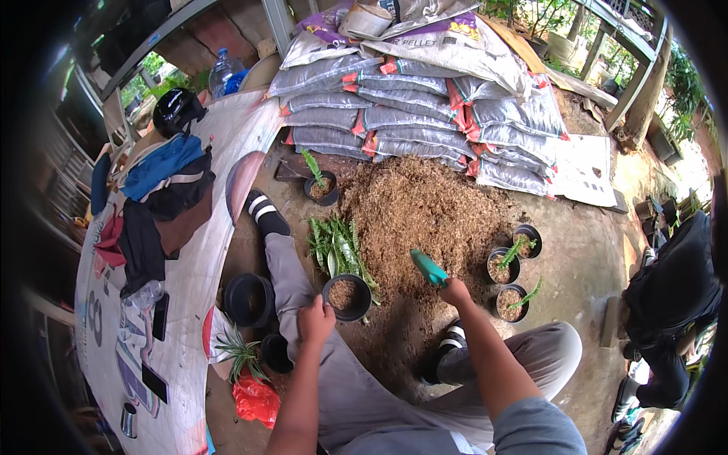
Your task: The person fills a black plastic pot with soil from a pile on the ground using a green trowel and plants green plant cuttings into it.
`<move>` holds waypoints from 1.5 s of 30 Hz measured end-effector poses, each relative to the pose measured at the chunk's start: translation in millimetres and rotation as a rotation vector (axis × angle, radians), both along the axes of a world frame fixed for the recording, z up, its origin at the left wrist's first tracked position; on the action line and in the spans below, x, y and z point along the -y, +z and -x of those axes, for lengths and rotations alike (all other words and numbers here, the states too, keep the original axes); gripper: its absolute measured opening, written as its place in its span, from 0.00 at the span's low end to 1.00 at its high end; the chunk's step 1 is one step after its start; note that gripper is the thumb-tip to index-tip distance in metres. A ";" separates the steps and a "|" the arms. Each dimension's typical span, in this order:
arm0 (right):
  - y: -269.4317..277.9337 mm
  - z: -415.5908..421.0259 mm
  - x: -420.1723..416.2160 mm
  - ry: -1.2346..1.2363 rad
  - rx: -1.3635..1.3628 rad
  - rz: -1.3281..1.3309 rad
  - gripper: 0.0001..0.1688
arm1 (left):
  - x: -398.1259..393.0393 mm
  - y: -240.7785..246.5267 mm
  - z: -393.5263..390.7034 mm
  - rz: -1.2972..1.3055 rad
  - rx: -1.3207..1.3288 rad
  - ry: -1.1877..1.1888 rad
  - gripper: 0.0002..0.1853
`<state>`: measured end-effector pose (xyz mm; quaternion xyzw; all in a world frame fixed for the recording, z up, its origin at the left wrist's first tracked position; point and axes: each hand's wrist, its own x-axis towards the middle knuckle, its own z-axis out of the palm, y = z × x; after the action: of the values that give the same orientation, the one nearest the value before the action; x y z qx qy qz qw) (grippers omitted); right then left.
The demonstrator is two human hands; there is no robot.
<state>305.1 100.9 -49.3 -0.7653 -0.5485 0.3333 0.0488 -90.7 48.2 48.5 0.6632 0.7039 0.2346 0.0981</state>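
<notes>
My left hand (316, 323) grips the rim of a black plastic pot (347, 297) with brown growing medium inside. In my right hand (455, 292) is a green hand trowel (427, 267), its blade at the front edge of a heap of loose brown medium (421, 210). Cut green fern fronds (340, 247) lie left of the heap, just beyond the held pot. Small potted ferns stand right of the heap, among them one in a black pot (512, 303). Another potted fern (321, 187) stands at the heap's far left.
Stacked filled sacks (409, 114) rise behind the heap. At left are an empty black pot (248, 300), a spider plant (242, 354), a red plastic bag (256, 398) and a banner-covered platform (187, 341) with clothes and phones. A person in dark clothing (674, 284) is at far right.
</notes>
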 end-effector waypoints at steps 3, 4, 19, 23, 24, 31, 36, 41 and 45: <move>2.2 17.8 2.8 0.157 -0.035 0.027 0.24 | 20.2 12.1 -34.9 0.245 0.000 0.011 0.09; 3.7 26.0 4.4 0.163 -0.030 0.031 0.23 | 30.6 11.8 -45.6 0.284 -0.010 -0.056 0.10; 21.7 72.3 -18.7 0.183 0.136 -0.318 0.14 | 53.6 -51.6 -78.7 0.862 0.033 -0.581 0.19; -29.4 90.3 -19.0 0.475 0.147 -0.273 0.13 | 50.9 -52.1 -91.8 0.860 -0.103 -0.709 0.20; -28.5 107.5 -19.4 0.585 0.138 -0.260 0.16 | 57.2 -62.3 -84.6 0.861 -0.071 -0.674 0.20; 3.5 149.0 -26.9 0.912 0.228 -0.105 0.31 | 56.6 -67.6 -66.7 0.830 0.119 -0.524 0.21; -3.1 144.1 -29.4 0.848 0.235 -0.087 0.23 | 52.6 -54.1 -72.3 0.821 0.139 -0.513 0.20; -3.5 141.3 -23.1 0.971 0.246 -0.205 0.17 | 55.5 -56.5 -70.1 0.805 0.118 -0.505 0.20; -16.0 125.4 -14.3 0.885 0.180 -0.273 0.13 | 53.7 -56.2 -72.5 0.762 0.090 -0.482 0.20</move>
<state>179.7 115.2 -65.3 -0.4704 -0.8629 0.1793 -0.0454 -18.3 -5.5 -7.7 0.7139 0.5606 -0.0424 0.4174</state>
